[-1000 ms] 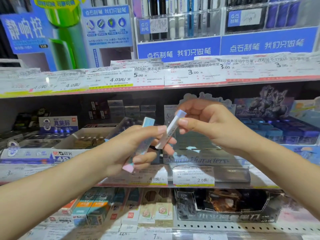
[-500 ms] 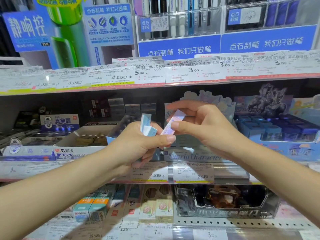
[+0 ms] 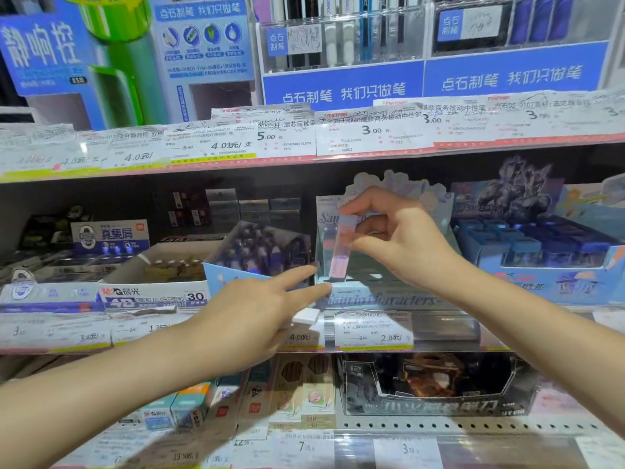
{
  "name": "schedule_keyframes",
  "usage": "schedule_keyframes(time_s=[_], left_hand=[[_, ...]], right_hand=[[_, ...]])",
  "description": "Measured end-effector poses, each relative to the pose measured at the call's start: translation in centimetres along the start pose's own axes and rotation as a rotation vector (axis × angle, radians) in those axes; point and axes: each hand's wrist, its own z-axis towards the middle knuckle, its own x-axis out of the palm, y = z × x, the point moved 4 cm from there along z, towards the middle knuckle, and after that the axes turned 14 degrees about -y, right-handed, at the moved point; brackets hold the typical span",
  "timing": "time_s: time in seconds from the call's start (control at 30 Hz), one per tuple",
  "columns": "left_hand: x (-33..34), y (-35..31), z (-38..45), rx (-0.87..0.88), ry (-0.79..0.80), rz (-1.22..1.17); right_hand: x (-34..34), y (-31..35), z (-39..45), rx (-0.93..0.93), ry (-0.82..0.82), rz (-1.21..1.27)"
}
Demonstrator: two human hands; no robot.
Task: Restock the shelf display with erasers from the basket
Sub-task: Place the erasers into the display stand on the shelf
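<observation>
My right hand (image 3: 402, 245) pinches a long pastel eraser (image 3: 341, 248), pink and lilac, and holds it upright with its lower end at the opening of the pale blue display box (image 3: 378, 296) on the middle shelf. My left hand (image 3: 257, 309) is just left of that box, two fingers stretched out so their tips touch its front left corner. The other fingers of that hand curl around more erasers; a white end (image 3: 306, 315) pokes out below them. The basket is not in view.
A white M&G eraser carton (image 3: 152, 292) stands to the left, a blue boxed display (image 3: 541, 252) to the right. Price tags (image 3: 372, 328) line the shelf edge. The pen racks are on the shelf above, more boxed goods on the shelf below.
My right hand has carried its eraser forward and down, turning it upright over the display box. My left hand has dropped to the box's front corner and extended two fingers.
</observation>
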Motion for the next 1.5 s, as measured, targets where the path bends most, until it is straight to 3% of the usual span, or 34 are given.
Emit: schedule_keyframes(time_s=[0.3, 0.47, 0.57, 0.8, 0.9, 1.0, 1.13, 1.27, 1.5], left_hand=[[0.1, -0.2, 0.5, -0.209, 0.197, -0.071], [-0.1, -0.1, 0.7, -0.216, 0.152, -0.131], [-0.7, 0.1, 0.9, -0.177, 0.039, -0.232], [-1.1, 0.3, 1.0, -0.144, -0.063, -0.276], [-1.1, 0.4, 1.2, -0.147, -0.015, -0.280], [-1.6, 0.5, 1.5, -0.222, -0.024, -0.407], [-2.2, 0.1, 1.8, -0.486, -0.054, -0.650], [-1.5, -0.4, 2.4, -0.696, 0.082, -1.025], [-1.1, -1.7, 3.1, -0.768, 0.253, -1.371]], right_hand=[[1.5, -1.0, 0.2, -0.064, 0.032, -0.052], [1.7, -1.0, 0.4, -0.164, 0.047, -0.169], [1.7, -1.0, 0.0, -0.235, 0.059, -0.234], [1.9, -1.9, -0.3, -0.128, 0.096, -0.177], [1.8, -1.7, 0.1, -0.098, 0.117, -0.169], [1.6, -1.1, 0.4, -0.074, 0.145, -0.183], [0.7, 0.9, 0.0, -0.067, 0.053, -0.105], [0.8, 3.3, -0.8, -0.041, 0.139, 0.067], [1.2, 2.9, -1.0, 0.074, 0.255, 0.113]])
